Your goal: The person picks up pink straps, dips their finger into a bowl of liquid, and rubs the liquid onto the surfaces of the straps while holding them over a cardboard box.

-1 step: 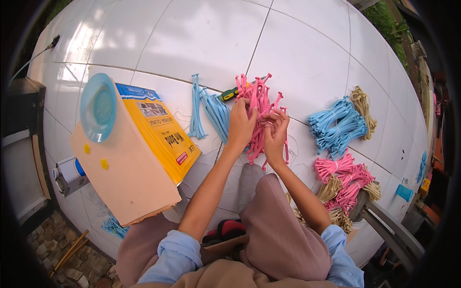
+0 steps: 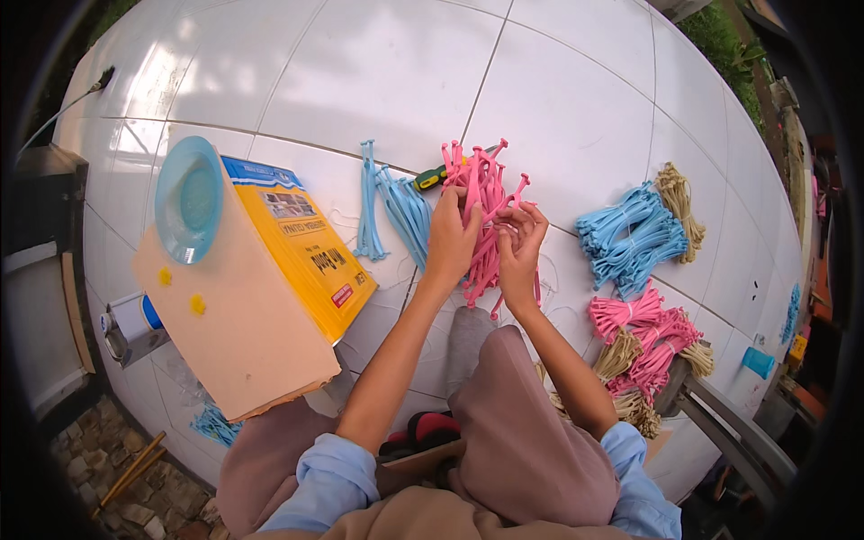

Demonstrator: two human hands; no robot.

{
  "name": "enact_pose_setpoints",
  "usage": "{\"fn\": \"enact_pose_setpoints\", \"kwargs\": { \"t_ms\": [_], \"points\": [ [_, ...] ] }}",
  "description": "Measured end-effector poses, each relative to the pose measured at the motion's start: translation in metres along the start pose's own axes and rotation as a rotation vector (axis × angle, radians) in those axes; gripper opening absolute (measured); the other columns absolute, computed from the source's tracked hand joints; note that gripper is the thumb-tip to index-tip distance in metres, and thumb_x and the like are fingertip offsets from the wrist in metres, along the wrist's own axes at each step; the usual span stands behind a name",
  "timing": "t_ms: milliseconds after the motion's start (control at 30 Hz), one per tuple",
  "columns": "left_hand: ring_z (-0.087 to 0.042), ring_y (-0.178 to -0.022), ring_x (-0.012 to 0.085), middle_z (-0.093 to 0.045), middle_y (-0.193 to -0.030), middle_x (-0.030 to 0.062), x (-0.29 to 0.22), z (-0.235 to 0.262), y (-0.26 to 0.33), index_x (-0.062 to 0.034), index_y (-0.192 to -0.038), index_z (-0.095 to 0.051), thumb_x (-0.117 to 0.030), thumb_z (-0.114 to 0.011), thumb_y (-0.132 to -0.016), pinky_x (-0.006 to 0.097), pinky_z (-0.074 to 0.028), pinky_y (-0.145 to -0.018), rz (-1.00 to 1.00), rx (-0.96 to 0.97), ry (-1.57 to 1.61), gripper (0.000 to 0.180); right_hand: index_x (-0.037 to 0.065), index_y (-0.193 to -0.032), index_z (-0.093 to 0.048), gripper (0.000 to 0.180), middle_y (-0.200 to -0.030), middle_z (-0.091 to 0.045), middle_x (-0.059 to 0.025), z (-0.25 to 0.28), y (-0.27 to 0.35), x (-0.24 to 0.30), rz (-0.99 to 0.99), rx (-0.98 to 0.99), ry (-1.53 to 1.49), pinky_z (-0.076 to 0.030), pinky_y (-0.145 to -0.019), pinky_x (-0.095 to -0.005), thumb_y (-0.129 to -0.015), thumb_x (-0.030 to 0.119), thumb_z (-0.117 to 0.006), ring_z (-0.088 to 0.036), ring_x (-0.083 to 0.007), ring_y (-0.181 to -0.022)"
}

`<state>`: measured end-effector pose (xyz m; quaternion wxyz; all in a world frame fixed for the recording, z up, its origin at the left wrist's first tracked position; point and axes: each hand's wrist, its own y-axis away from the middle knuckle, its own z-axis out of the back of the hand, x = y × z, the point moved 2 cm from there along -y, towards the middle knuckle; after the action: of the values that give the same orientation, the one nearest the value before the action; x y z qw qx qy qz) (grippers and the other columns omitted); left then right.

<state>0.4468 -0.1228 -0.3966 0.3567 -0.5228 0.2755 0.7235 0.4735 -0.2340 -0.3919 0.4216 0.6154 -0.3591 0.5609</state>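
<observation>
1. White glazed tile floor, large square slabs with dark grout lines; carries every item below. Smooth surface, so loose pieces could slide out of reach if nudged.
2. Yellow and tan cardboard box, tilted on one edge to the person's left. Appears precariously propped; a knock from the left elbow might tip it.
3. Pale blue round plastic lid, resting against the upper end of the box. Likely to drop off if the box shifts.
4. Loose bunch of pink plastic cord-like strips with knobbed ends, on the tiles straight ahead, gathered between both hands. Ends splay in several directions; strands could tangle or slip from the bunch if the hold loosens.
5. Tied bundles of blue strips, well to the right, beside a tan bundle.
6. Pink and tan tied bundles, lower right, near the right knee; a leg movement could scatter them.
7. Loose light-blue strips, just left of the pink bunch; risk of colours mixing.
8. Left hand, closed around the pink bunch from its left side.
9. Right hand, fingers pinching strands of the same bunch.
10. Green-handled tool, partly under the pink strips; kind cannot be told.
</observation>
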Motion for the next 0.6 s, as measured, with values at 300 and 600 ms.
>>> {"fn": "enact_pose_setpoints", "kwargs": {
  "t_ms": [300,600],
  "points": [
    [-0.051,-0.070,0.0132,-0.055,-0.082,0.0056,-0.144,0.079,0.067,-0.0002,-0.095,-0.053,-0.011,-0.043,-0.092,0.026,-0.043,-0.066,-0.308,-0.078,0.084,0.015,0.007,-0.131,-0.021,0.058,-0.117,-0.050,-0.0158,-0.022,0.042,0.134,0.100,0.280,-0.301,-0.040,-0.093,-0.0343,-0.085,0.002,-0.055,-0.051,-0.0229,-0.110],
    [-0.054,-0.098,0.0240,-0.054,-0.103,0.0116,-0.274,0.159,0.083,-0.0021,-0.113,-0.048,-0.008,-0.052,-0.085,0.037,-0.044,-0.086,-0.491,-0.244,-0.638,0.029,0.006,-0.132,-0.020,0.050,-0.085,-0.063,-0.0123,-0.026,0.032,0.258,0.298,0.445,0.001,-0.049,-0.073,-0.0293,-0.088,-0.001,-0.044,-0.062,-0.0165,-0.082]
  ]
}}
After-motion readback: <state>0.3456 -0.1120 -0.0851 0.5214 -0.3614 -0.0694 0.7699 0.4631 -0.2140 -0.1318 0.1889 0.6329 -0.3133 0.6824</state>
